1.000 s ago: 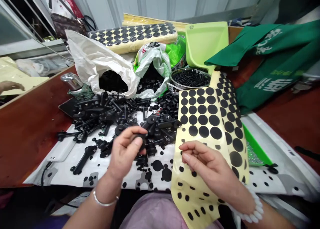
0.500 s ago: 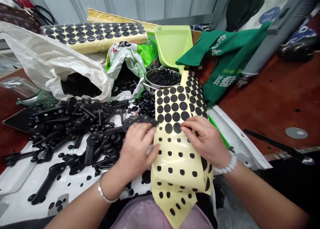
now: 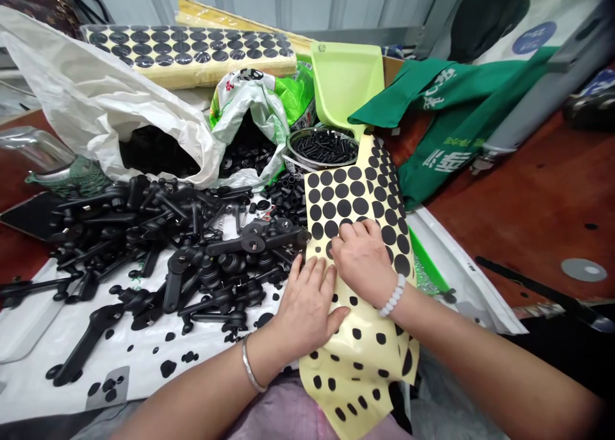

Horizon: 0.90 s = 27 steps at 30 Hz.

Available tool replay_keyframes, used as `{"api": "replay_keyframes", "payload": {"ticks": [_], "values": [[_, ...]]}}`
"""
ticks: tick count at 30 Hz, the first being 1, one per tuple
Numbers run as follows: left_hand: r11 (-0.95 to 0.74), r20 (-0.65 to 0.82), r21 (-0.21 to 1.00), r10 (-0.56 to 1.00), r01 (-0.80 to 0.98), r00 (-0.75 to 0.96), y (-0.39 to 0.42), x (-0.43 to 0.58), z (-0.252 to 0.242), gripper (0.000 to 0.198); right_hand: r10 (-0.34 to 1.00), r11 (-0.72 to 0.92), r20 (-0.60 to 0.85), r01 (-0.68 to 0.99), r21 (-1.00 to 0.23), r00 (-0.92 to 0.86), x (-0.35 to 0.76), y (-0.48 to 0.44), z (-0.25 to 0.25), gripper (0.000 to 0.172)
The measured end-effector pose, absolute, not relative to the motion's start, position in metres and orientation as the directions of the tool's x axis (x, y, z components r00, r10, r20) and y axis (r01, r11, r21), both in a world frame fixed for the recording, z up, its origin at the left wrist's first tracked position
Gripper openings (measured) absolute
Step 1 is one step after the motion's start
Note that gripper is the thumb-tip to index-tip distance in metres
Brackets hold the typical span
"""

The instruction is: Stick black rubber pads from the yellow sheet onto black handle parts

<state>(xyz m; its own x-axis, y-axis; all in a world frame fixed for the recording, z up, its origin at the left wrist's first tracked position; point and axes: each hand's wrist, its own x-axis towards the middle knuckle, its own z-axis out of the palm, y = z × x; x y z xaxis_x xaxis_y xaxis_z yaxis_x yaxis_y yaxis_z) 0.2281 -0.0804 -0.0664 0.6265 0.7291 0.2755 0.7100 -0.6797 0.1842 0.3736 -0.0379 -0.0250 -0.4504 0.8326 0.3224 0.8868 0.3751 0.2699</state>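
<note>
A pale yellow sheet (image 3: 358,337) of round black pads hangs over the table's near edge in front of me. My left hand (image 3: 307,302) lies flat on its left part with fingers stretched out, holding it down. Just above it, my right hand (image 3: 362,257) has its fingers curled down onto the lowest row of large black pads (image 3: 343,203); what the fingertips pinch is hidden. A heap of black plastic arms and knobs (image 3: 177,235) lies to the left of both hands.
A metal bowl of black screws (image 3: 323,148), a light green scoop (image 3: 346,81), open plastic bags (image 3: 144,126), another pad sheet stack (image 3: 192,52) and green cloth (image 3: 456,107) crowd the back. A black tool (image 3: 538,289) lies on the red-brown table at right.
My left hand let go of a black part and came to lie flat on the yellow sheet. My right hand moved up the sheet to the large pads. The view swung right.
</note>
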Motion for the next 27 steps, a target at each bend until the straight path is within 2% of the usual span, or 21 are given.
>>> {"api": "replay_keyframes", "payload": {"ticks": [5, 10, 17, 22, 27], "values": [[-0.682, 0.309, 0.196, 0.725, 0.705, 0.615, -0.081, 0.230, -0.070, 0.061, 0.854, 0.347, 0.299, 0.894, 0.285, -0.427, 0.367, -0.028, -0.023, 0.016], [-0.675, 0.305, 0.211, 0.733, 0.708, 0.608, -0.080, 0.228, -0.072, 0.062, 0.835, 0.398, 0.286, 0.875, 0.276, -0.470, 0.365, -0.035, -0.023, 0.017], [-0.678, 0.307, 0.187, 0.728, 0.711, 0.613, -0.080, 0.227, -0.072, 0.060, 0.810, 0.368, 0.391, 0.898, 0.239, -0.436, 0.380, -0.042, -0.029, 0.017], [-0.674, 0.305, 0.191, 0.732, 0.713, 0.610, -0.080, 0.227, -0.072, 0.060, 0.796, 0.377, 0.381, 0.878, 0.295, -0.470, 0.377, -0.032, -0.033, 0.024], [-0.664, 0.293, 0.197, 0.742, 0.722, 0.602, -0.079, 0.227, -0.073, 0.060, 0.762, 0.454, 0.319, 0.816, 0.357, -0.564, 0.375, -0.041, -0.033, 0.024]]}}
